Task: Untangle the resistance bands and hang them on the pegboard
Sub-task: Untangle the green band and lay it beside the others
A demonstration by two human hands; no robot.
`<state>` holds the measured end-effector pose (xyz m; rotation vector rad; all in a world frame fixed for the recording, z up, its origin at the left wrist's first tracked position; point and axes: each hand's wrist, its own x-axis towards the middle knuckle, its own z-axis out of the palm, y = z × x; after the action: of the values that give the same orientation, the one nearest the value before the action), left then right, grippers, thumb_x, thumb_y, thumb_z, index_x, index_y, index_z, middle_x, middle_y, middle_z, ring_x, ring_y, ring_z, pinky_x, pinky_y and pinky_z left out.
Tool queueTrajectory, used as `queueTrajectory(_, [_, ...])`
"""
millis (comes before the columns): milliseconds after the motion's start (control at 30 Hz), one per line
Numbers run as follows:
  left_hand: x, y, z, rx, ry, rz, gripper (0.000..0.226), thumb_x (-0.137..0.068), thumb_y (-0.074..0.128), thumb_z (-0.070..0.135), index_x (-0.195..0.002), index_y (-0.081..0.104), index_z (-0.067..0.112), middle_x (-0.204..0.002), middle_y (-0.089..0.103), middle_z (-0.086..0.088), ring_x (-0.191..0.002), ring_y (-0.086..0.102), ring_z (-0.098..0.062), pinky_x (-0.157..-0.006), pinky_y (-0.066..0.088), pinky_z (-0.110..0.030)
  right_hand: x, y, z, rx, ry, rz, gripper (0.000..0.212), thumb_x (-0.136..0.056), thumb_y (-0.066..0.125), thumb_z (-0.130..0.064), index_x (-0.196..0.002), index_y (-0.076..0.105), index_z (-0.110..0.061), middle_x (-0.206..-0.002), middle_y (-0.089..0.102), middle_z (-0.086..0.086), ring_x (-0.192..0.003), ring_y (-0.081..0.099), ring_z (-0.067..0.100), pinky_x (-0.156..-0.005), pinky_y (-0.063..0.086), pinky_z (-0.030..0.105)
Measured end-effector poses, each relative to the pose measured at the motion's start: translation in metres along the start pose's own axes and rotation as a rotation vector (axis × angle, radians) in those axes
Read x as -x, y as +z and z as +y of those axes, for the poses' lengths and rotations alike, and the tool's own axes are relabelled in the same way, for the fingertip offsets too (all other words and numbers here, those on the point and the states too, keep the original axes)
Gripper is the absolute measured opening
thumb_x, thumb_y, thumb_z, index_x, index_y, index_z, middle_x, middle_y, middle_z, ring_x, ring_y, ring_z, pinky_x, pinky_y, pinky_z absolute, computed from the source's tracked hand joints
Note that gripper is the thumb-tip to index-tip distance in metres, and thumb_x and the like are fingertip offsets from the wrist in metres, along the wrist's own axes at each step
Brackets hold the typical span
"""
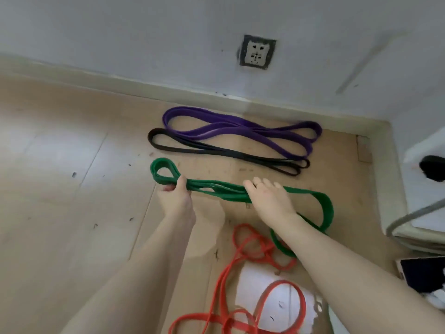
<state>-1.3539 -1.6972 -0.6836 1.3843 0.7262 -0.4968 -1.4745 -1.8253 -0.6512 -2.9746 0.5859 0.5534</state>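
The single head-worn camera looked steeply down, close over both hands, facing the floor [60, 189] and wall [144, 32] beyond them.

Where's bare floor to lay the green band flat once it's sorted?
Free: the wide floor left of the left hand, and the strip between the black band and green band. Crowded: below the right hand, where the red band sprawls.
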Motion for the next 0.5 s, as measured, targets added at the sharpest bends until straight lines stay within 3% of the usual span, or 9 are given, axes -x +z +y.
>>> queueTrajectory(100, [-0.052, 0.0, -0.002, -0.043, 0.051, 0.089, 0.015, -0.085, 0.061, 0.015, -0.089, 0.051, 0.004, -0.075, 0.053, -0.003, -0.07, 0.053, -0.016, -0.059, 0.045, -0.022, -0.049, 0.029, -0.013, -0.044, -0.003, 0.001, 0.049, -0.088, 0.045, 0.002, -0.133, 0.034, -0.015, -0.13, 0.047, 0.009, -0.12, 0.044, 0.028, -0.094, 0.036, 0.035])
queueTrajectory(233, [-0.105, 0.007, 0.0, -0.179, 0.114, 0.114, 0.039, -0.076, 0.066, 0.025, -0.102, 0.053, -0.001, -0.089, 0.062, -0.009, -0.078, 0.056, -0.018, -0.079, 0.052, -0.033, -0.081, 0.064, -0.017, -0.101, -0.002, 0.016, 0.054, -0.095, 0.043, -0.011, -0.144, 0.022, -0.017, -0.138, 0.042, 0.007, -0.125, 0.04, 0.026, -0.101, 0.032, 0.036])
queueTrajectory(300, [-0.113, 0.012, -0.002, -0.283, 0.136, 0.152, 0.035, -0.081, 0.063, 0.028, -0.103, 0.047, 0.005, -0.094, 0.058, -0.006, -0.078, 0.054, -0.017, -0.075, 0.049, -0.032, -0.081, 0.082, -0.01, -0.094, 0.014, -0.003, 0.065, -0.095, 0.048, -0.032, -0.148, 0.014, -0.016, -0.148, 0.033, 0.007, -0.134, 0.032, 0.025, -0.11, 0.024, 0.038])
queueTrajectory(367, [-0.11, 0.016, -0.004, -0.508, 0.179, 0.209, 0.031, -0.087, 0.057, 0.032, -0.107, 0.044, 0.011, -0.104, 0.053, -0.003, -0.092, 0.054, -0.021, -0.08, 0.044, -0.034, -0.073, 0.094, -0.005, -0.055, -0.017, 0.002, 0.076, -0.091, 0.047, -0.048, -0.15, 0.012, -0.014, -0.154, 0.023, 0.009, -0.142, 0.023, 0.027, -0.116, 0.017, 0.042])
queueTrajectory(400, [-0.108, 0.016, -0.005, -0.635, 0.213, 0.24, 0.035, -0.087, 0.057, 0.034, -0.111, 0.045, 0.012, -0.118, 0.05, -0.005, -0.107, 0.05, -0.026, -0.091, 0.042, -0.039, -0.069, 0.098, -0.003, -0.045, -0.038, 0.036, 0.076, -0.09, 0.046, -0.051, -0.15, 0.015, -0.014, -0.155, 0.023, 0.012, -0.142, 0.023, 0.029, -0.116, 0.018, 0.044])
queueTrajectory(500, [-0.104, 0.013, -0.002, -0.779, 0.225, 0.368, 0.064, -0.083, 0.064, 0.039, -0.133, 0.036, 0.011, -0.15, 0.02, -0.009, -0.137, 0.022, -0.03, -0.112, 0.019, -0.044, -0.058, 0.1, -0.003, -0.051, -0.054, 0.12, 0.069, -0.087, 0.058, -0.04, -0.145, 0.031, -0.014, -0.149, 0.034, 0.018, -0.135, 0.037, 0.035, -0.11, 0.028, 0.048])
